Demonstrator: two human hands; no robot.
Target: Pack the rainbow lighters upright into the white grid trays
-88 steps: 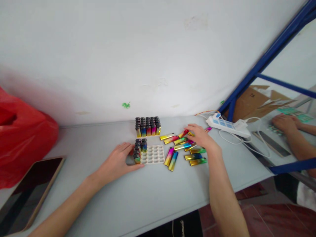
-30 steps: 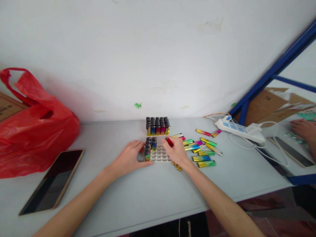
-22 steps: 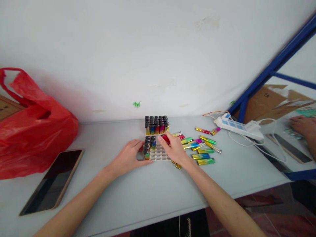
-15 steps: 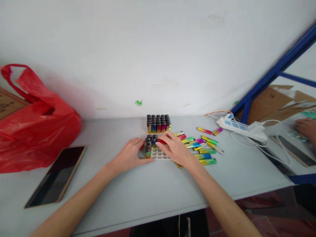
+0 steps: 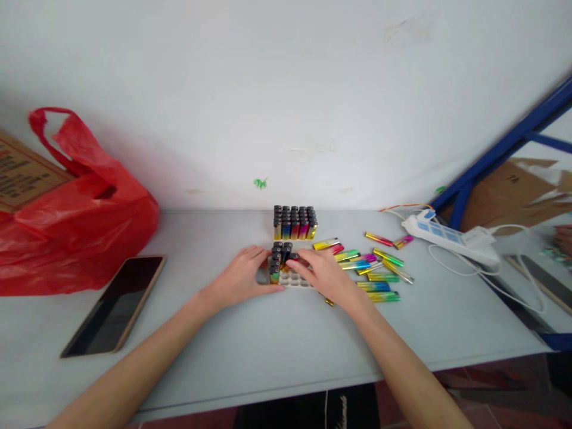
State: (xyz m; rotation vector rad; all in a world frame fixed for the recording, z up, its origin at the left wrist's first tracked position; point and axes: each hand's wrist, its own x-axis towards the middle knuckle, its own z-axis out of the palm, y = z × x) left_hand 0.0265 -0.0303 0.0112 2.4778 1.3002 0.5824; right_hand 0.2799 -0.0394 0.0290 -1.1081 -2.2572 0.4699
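A white tray with round holes (image 5: 295, 280) lies on the table, several black-topped lighters (image 5: 276, 262) standing upright in its left part. My left hand (image 5: 243, 275) is curled about the tray's left end, thumb along the front edge and fingers behind the corner. Between the thumb and fingers of my right hand (image 5: 328, 275) is a lighter (image 5: 294, 257), its black top up, over the holes beside the standing ones; my fingers hide most of its body. Right of that hand, loose metallic-coloured lighters (image 5: 378, 286) lie in a scattered pile.
Behind the tray stands a full block of upright lighters (image 5: 295, 223) near the wall. A red plastic bag (image 5: 98, 220) and a phone (image 5: 114, 305) are on the left. To the right lie a white power strip (image 5: 451, 241) and cables, beside a blue metal frame (image 5: 504, 149).
My right hand has turned the lighter from lying flat to upright over the tray. My left hand keeps its place at the tray. The whole view has shifted slightly.
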